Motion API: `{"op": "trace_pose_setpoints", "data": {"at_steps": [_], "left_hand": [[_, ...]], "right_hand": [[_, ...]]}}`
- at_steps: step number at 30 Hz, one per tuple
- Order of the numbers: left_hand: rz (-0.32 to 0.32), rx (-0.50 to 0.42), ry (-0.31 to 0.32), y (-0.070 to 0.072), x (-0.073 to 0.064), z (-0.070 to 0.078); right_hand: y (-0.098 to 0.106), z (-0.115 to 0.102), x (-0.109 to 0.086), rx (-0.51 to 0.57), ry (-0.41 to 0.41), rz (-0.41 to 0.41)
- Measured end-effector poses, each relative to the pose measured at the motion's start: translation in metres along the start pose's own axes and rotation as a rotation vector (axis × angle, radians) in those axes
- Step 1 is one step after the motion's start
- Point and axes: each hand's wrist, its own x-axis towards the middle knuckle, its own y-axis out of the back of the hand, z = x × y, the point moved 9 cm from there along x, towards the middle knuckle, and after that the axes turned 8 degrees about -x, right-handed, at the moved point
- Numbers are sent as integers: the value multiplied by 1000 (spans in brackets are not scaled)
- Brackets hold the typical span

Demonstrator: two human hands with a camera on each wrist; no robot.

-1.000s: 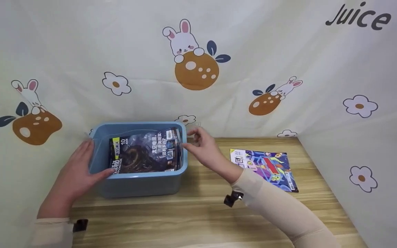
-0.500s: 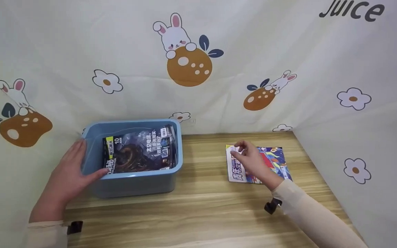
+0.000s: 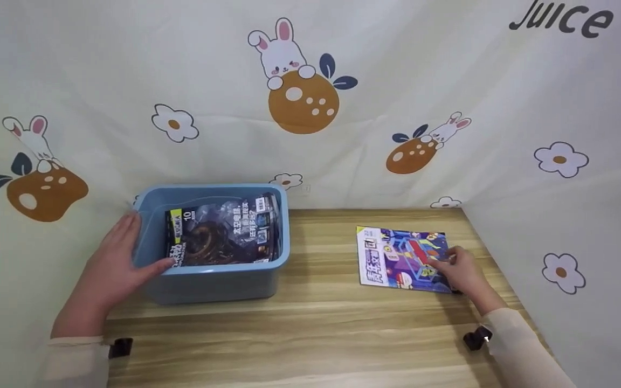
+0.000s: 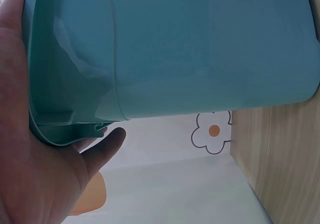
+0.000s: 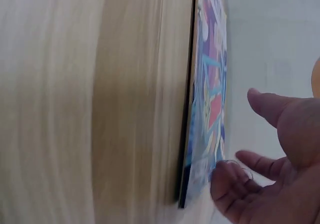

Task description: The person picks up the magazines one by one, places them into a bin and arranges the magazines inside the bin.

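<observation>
In the head view my left hand rests at the left front corner of a blue plastic bin, its thumb over the front rim and its fingers along the left side. The left wrist view shows straight fingers outside the bin wall. Several magazines lie stacked in the bin, a dark space-themed cover on top. My right hand is at the right end of a colourful magazine lying flat on the table. In the right wrist view its thumb stands apart from the magazine, with its fingers near the edge.
The wood-grain table reaches to a pale cloth backdrop printed with rabbits, oranges and flowers. The cloth stands close behind the bin and at both sides. A small black camera mount is strapped to my right wrist.
My right hand has left the bin's right rim and moved right, across the loose magazine to its far end. My left hand has stayed at the bin. The view has shifted slightly.
</observation>
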Motion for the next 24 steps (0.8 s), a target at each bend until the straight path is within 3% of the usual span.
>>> {"op": "trace_pose_setpoints", "data": {"at_steps": [3,7,19,24], "left_hand": [[5,0,-26,-1,2,1],[10,2,-31,-1,1,-1],[-6,-9,-10,0,-1,-2],[-4,-8,-10,-2,-1,-3]], "right_hand": [[-2,17,-4,-37,-97,-73],[-6,20,-4,-94,-165,-150],[-6,3,4,-216,-135,-298],[-7,8,9,-180,-138,-330]]}}
